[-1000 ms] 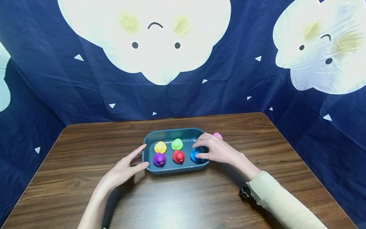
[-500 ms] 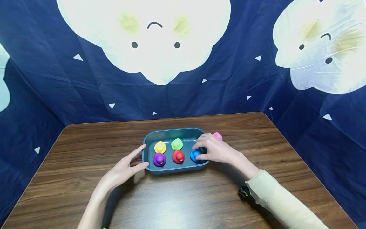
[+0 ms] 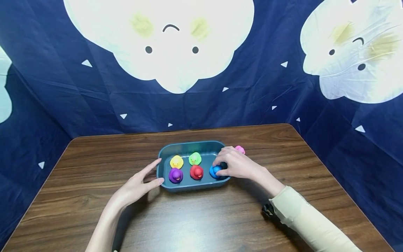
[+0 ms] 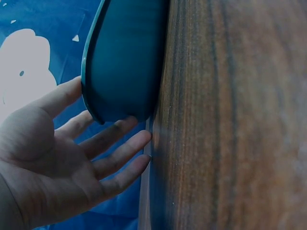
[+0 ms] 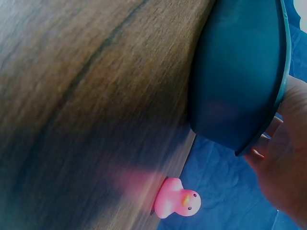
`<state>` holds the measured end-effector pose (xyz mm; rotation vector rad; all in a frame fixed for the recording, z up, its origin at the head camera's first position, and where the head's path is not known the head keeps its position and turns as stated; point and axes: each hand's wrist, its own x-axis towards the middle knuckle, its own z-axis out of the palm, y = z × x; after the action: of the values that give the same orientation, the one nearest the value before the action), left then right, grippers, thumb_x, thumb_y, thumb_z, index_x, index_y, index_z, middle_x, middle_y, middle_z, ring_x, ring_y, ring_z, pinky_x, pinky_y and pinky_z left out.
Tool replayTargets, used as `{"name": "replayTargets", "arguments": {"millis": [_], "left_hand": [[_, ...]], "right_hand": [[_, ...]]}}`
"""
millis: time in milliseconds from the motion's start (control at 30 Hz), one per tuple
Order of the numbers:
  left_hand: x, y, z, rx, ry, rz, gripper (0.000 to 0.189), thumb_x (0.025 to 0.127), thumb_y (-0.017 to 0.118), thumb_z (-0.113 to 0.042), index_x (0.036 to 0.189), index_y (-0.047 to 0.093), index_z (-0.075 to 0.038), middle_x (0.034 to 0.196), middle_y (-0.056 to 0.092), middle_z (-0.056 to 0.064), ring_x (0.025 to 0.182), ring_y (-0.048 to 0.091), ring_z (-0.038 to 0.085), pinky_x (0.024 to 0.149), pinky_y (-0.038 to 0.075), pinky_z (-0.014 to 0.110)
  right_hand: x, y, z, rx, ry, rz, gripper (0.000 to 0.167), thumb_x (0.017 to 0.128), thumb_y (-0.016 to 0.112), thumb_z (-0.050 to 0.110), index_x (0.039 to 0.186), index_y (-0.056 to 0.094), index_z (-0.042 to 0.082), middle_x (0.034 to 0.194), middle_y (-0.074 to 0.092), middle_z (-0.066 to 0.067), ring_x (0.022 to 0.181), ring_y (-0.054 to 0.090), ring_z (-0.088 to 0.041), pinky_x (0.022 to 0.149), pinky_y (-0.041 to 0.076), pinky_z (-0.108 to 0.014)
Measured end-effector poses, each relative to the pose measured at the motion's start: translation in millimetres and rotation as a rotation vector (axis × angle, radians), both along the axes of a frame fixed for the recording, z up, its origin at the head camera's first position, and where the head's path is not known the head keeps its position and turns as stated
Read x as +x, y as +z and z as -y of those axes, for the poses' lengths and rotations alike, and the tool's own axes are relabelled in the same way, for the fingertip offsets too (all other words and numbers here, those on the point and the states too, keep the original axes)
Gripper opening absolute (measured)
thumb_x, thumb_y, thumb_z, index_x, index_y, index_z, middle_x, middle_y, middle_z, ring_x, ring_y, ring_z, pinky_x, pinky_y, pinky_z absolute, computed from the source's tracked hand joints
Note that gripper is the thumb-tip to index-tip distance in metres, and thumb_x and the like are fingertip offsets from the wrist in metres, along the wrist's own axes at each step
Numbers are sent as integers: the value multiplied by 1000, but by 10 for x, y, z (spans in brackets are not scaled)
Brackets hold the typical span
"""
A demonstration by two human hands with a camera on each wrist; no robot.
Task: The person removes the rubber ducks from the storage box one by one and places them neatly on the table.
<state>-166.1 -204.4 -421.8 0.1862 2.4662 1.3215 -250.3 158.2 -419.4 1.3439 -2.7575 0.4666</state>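
Observation:
A teal oblong tub stands on the table with several rubber ducks inside. My right hand reaches over its right end and holds the blue rubber duck, thumb on the near side and fingers on the far side. In the right wrist view, the tub's wall hides this duck and the fingertips. My left hand has its fingers spread at the tub's left end, thumb and index finger touching the rim. The left wrist view shows the other fingers extended low beside the tub's wall.
In the tub, a yellow duck and a green duck sit behind a purple duck and a red duck. A pink duck stands on the table outside the tub's right end. Dark blue cloth hangs behind the table.
Almost nothing differs. The right fingers shift very slightly at the blue duck, while the left hand, the tub and the other ducks stay in place.

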Motion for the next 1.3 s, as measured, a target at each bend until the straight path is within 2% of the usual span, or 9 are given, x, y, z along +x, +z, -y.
{"name": "replayTargets", "arguments": {"millis": [400, 633, 967, 1167, 1300], "left_hand": [[-5, 6, 2, -5, 0, 2, 78, 101, 65, -43, 165, 24, -25, 160, 45, 21, 144, 51, 37, 116, 42, 59], [-4, 8, 1, -6, 0, 2, 78, 101, 65, -43, 165, 24, -24, 160, 44, 21, 144, 51, 37, 117, 42, 59], [6, 6, -3, -5, 2, 3, 79, 101, 65, -43, 165, 24, -25, 161, 43, 22, 144, 51, 37, 116, 43, 57], [14, 29, -4, -4, 1, -1, 79, 101, 65, -43, 165, 24, -24, 161, 43, 22, 144, 51, 38, 117, 42, 58], [12, 25, -8, -2, 2, -2, 79, 101, 65, -42, 165, 24, -24, 161, 43, 22, 144, 51, 38, 117, 42, 57]], "right_hand": [[4, 5, -2, -26, 9, 6, 23, 87, 84, 31, 105, 82, 17, 98, 79, 6, 103, 65, -17, 108, 47, -44], [18, 5, -19, -42, 19, 3, 24, 89, 82, 32, 108, 81, 17, 99, 77, 6, 100, 63, -14, 101, 50, -39], [48, 27, -55, -108, -40, 65, 28, 91, 81, 28, 116, 79, 16, 114, 74, 2, 112, 64, -16, 102, 55, -38], [57, 41, -74, -151, -65, 83, 27, 93, 78, 28, 117, 78, 17, 115, 73, 2, 113, 64, -15, 100, 57, -37], [61, 53, -87, -178, -81, 76, 26, 94, 77, 28, 117, 78, 16, 112, 73, 2, 108, 67, -16, 95, 60, -36]]}}
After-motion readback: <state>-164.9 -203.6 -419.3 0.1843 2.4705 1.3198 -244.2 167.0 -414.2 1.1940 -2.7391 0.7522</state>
